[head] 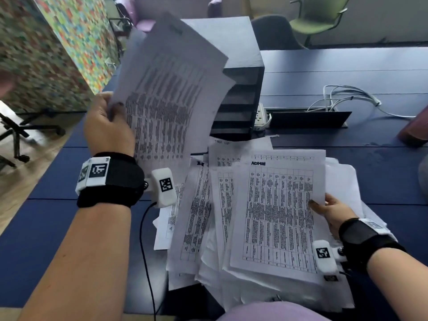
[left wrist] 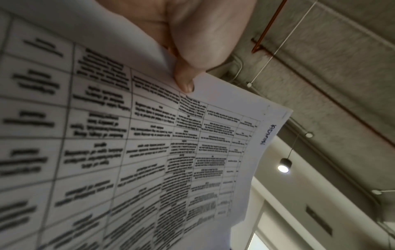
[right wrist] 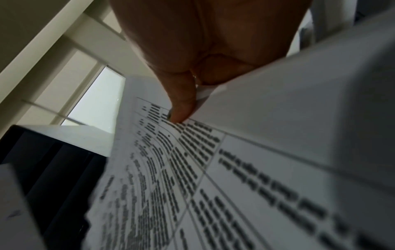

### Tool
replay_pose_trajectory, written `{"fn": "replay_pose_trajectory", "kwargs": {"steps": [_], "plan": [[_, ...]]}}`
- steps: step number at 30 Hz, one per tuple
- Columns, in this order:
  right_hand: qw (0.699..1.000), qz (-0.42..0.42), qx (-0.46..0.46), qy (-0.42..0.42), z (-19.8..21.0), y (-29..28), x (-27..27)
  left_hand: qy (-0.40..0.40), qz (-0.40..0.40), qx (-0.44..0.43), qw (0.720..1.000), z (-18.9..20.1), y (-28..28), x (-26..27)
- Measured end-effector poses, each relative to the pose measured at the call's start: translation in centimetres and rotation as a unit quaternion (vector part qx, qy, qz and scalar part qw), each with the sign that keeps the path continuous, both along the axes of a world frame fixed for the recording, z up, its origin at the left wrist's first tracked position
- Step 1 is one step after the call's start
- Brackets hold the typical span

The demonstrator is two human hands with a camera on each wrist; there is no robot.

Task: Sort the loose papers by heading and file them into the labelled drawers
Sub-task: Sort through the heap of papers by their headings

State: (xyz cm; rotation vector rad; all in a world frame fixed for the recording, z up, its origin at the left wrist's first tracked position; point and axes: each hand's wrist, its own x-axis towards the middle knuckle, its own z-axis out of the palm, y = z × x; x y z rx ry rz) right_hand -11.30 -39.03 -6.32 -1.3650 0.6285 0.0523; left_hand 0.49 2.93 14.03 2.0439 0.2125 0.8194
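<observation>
My left hand [head: 111,121] holds a few printed table sheets [head: 171,89] raised above the desk, thumb pinching their left edge; the left wrist view shows the thumb [left wrist: 186,79] on the sheets [left wrist: 128,143], with a handwritten heading at the far end. My right hand [head: 328,209] pinches the right edge of a sheet headed ADMIN [head: 278,216], which lies on top of a loose pile of papers [head: 201,223]. In the right wrist view the thumb [right wrist: 181,104] presses on that sheet [right wrist: 192,186]. A black drawer unit [head: 240,98] stands behind the pile, partly hidden by the raised sheets.
The dark blue desk [head: 347,72] carries a power strip [head: 261,117] and white cables [head: 347,96] at a cable slot behind the pile. A green chair [head: 319,17] and a dark chair [head: 275,33] stand beyond the desk. A colourful panel [head: 58,47] stands at left.
</observation>
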Motion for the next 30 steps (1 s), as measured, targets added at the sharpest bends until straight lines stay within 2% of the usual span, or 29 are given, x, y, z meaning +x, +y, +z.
{"fn": "replay_pose_trajectory", "kwargs": {"steps": [5, 7, 10, 13, 17, 21, 23, 26, 30], "plan": [[0.999, -0.038, 0.038, -0.004, 0.6, -0.5, -0.4, -0.086, 0.038, -0.024, 0.995, 1.8, 0.5, 0.1], [0.997, -0.055, 0.061, -0.001, 1.2, -0.7, -0.6, -0.079, 0.021, -0.039, 0.996, 1.5, 0.6, 0.4], [0.995, -0.055, 0.08, 0.013, 0.9, -2.2, -0.9, -0.005, -0.008, -0.036, 0.999, -0.8, 0.0, 0.6], [0.993, -0.041, 0.111, 0.011, 1.5, -3.4, -1.4, 0.079, -0.057, -0.032, 0.995, -4.7, -0.7, 0.3], [0.992, -0.019, 0.127, 0.0, 2.5, -3.8, -1.7, 0.239, -0.098, -0.046, 0.965, -10.8, -1.8, -0.8], [0.992, -0.028, 0.119, 0.012, 3.0, -3.2, -1.4, 0.339, -0.122, -0.089, 0.929, -14.8, -4.2, -2.9], [0.992, -0.03, 0.12, 0.023, 2.9, -2.7, -1.0, 0.369, -0.149, -0.104, 0.911, -16.0, -5.3, -3.9], [0.991, -0.018, 0.129, 0.034, 3.1, -1.2, -0.6, 0.412, -0.186, -0.079, 0.888, -16.8, -6.3, -4.7], [0.991, 0.001, 0.124, 0.045, 2.8, 0.7, 0.0, 0.415, -0.173, -0.043, 0.892, -17.0, -6.7, -4.5]]}}
